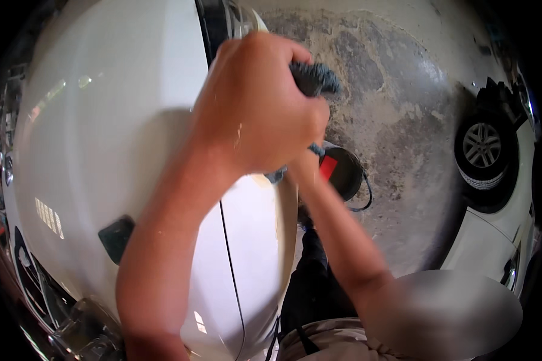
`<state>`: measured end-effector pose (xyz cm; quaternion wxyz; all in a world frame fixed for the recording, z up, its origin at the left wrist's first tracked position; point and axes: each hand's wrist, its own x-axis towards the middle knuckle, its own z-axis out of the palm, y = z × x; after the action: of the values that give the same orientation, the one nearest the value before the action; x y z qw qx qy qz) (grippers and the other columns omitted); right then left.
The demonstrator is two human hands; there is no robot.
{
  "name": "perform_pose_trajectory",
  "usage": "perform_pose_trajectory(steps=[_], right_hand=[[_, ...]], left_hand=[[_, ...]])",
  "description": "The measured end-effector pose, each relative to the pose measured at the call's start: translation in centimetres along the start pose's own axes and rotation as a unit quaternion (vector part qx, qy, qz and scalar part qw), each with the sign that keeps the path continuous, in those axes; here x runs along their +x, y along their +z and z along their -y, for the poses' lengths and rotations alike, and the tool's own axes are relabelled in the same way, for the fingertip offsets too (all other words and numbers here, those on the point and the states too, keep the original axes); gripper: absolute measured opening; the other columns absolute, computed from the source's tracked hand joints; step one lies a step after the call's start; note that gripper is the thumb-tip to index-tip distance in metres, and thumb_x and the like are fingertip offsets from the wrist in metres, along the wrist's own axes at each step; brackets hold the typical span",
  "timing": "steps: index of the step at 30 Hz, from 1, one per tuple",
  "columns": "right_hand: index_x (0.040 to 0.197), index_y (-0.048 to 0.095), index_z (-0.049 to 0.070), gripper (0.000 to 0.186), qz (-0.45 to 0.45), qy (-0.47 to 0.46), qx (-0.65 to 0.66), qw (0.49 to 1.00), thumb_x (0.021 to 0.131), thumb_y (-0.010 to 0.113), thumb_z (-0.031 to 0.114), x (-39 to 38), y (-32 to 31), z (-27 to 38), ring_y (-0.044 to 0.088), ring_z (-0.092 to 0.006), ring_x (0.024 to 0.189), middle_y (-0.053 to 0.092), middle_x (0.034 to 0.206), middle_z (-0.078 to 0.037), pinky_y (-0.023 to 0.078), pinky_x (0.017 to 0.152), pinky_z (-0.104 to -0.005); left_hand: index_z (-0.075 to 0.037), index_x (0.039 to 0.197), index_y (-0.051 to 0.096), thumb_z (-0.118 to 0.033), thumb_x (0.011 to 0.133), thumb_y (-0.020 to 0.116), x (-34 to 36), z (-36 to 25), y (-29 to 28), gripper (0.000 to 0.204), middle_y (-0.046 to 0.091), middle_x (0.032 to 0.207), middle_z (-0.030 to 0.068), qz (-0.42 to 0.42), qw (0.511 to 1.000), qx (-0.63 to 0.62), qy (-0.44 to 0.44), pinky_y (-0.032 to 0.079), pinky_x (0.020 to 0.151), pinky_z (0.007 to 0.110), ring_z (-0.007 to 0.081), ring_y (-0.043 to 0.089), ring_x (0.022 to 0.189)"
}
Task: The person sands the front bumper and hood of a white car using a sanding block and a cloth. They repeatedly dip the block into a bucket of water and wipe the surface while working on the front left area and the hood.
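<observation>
My left hand is closed around a bunched grey-blue shaggy cloth, raised above the right edge of a white car body. My right hand is just behind and below it, beside lower folds of the cloth; its fingers are hidden. Partly behind my right forearm, a dark bucket with a red piece in it stands on the floor. A dark green pad lies on the white panel, left of my left forearm.
Stained concrete floor lies beside the car. Another white car is at the right, with a loose wheel on a tyre next to it. My dark-clothed leg is below, close to the car's side.
</observation>
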<state>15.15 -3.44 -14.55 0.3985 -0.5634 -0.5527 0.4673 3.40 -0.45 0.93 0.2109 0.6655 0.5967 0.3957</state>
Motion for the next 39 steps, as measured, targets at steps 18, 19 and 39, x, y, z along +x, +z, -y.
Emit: perform_pose_trajectory(steps=[18,19,39], right_hand=[[0.111,0.080,-0.001,0.045,-0.049,0.133,0.074,0.987,0.089,0.079,0.038,8.8,-1.2,-4.0,0.070,-0.0323,0.092,0.070,0.097,-0.020,0.052,0.083,-0.0426],[0.111,0.079,-0.002,0.048,-0.066,0.112,0.102,0.986,0.089,0.078,0.040,11.5,-0.6,-5.6,0.070,-0.0343,0.095,0.070,0.100,-0.023,0.052,0.085,-0.0435],[0.119,0.077,0.000,0.055,0.011,0.183,-0.012,0.983,0.090,0.077,0.047,9.6,0.3,-5.7,0.066,-0.0319,0.113,0.073,0.106,-0.025,0.046,0.105,-0.0398]], left_hand=[[-0.001,0.112,0.072,-0.028,0.077,0.077,3.6,-0.6,-3.4,0.044,0.075,0.110,0.0193,0.216,0.968,0.106,-0.073,0.058,0.082,0.037,0.0280,0.071,0.103],[-0.001,0.112,0.072,-0.027,0.077,0.077,3.9,-1.1,-3.5,0.044,0.074,0.109,0.0187,0.217,0.968,0.105,-0.070,0.058,0.082,0.037,0.0277,0.071,0.102],[0.002,0.076,0.055,-0.009,0.070,0.068,1.4,1.6,-0.9,0.018,0.048,0.060,0.0133,0.055,0.967,0.129,-0.214,0.046,0.061,0.037,0.0281,0.042,0.055]])
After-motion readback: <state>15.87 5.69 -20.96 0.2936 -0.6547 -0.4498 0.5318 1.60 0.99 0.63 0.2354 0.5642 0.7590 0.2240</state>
